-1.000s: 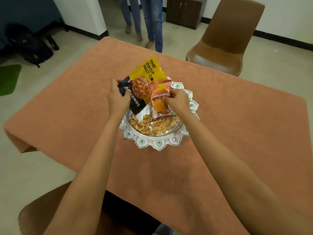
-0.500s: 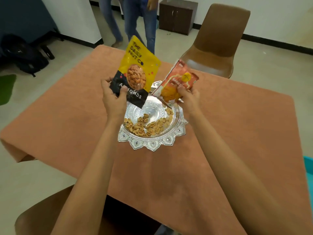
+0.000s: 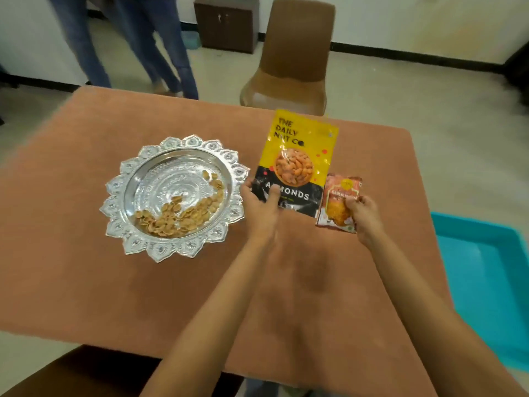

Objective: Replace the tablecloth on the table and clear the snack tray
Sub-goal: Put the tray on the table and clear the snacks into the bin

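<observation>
An orange-brown tablecloth [image 3: 143, 296] covers the table. On it at the left stands a silver snack tray [image 3: 130, 179] with a scalloped rim and loose shelled nuts [image 3: 183, 214] inside. To the right of the tray, my left hand [image 3: 262, 207] grips the bottom edge of a yellow and black almond packet [image 3: 299, 156], thumb on its front. My right hand [image 3: 363, 214] pinches a small red snack packet [image 3: 339, 196] beside the almond packet. Both packets sit low over the cloth; contact with it is unclear.
A brown chair [image 3: 294, 55] stands at the table's far side. People's legs in jeans [image 3: 148, 44] are at the far left, near a dark cabinet [image 3: 227, 22]. A turquoise surface [image 3: 483, 270] lies right of the table. Another brown chair seat [image 3: 83, 373] is below me.
Both hands lifted the two packets out of the tray and carried them to the right, down to the cloth. The tray now holds only loose nuts.
</observation>
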